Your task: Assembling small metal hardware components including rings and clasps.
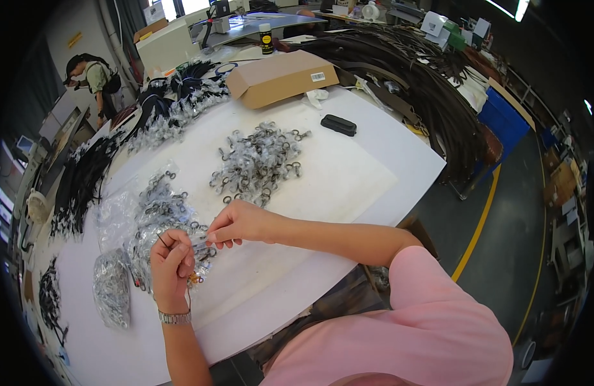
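Note:
My left hand point(171, 262), with a metal-band watch on its wrist, is closed in a pinch, and a thin dark strip sticks out past its index finger. Close beside it, my right hand point(244, 223) pinches a small piece in clear plastic point(199, 242) between thumb and fingers. The piece lies between the two hands, and its details are too small to make out. Below and behind them spreads a pile of plastic-wrapped metal hooks with rings point(160, 204). A second heap of the same wrapped hardware point(258, 164) sits farther off on the white table point(335, 193).
A filled clear bag point(111, 289) lies left of my left hand. Bundles of black straps point(84, 177) line the far left. A cardboard box point(281, 78) and a black oblong case point(339, 125) lie at the back. Brown strips point(432, 96) cover another table. A person point(97, 83) stands far left.

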### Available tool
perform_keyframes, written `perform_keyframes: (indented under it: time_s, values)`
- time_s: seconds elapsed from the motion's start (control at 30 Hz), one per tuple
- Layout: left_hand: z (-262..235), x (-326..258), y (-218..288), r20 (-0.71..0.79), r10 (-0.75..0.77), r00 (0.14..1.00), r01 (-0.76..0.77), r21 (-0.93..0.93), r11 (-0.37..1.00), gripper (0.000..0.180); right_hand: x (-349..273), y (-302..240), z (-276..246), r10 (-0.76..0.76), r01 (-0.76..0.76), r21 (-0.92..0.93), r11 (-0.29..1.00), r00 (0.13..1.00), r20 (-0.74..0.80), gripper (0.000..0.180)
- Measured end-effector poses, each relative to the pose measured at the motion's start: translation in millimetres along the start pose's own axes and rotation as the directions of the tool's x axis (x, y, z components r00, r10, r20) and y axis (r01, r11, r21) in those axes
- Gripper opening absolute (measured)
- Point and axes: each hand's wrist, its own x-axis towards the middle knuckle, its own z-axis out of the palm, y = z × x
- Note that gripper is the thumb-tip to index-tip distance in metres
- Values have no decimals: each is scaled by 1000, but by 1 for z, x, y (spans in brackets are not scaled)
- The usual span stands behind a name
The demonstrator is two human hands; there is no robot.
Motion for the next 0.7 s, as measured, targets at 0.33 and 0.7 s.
perform_keyframes:
  time_s: [0.33, 0.7]
  values:
    - [28, 0, 10, -81, 6, 997, 48, 644, 763, 38, -3, -2, -2, -171, 154, -173, 973, 981, -87, 20]
    - [58, -8, -12, -136, 136, 981, -7, 679, 735, 34, -6, 9, 22, -337, 275, -253, 928, 909, -246, 19]
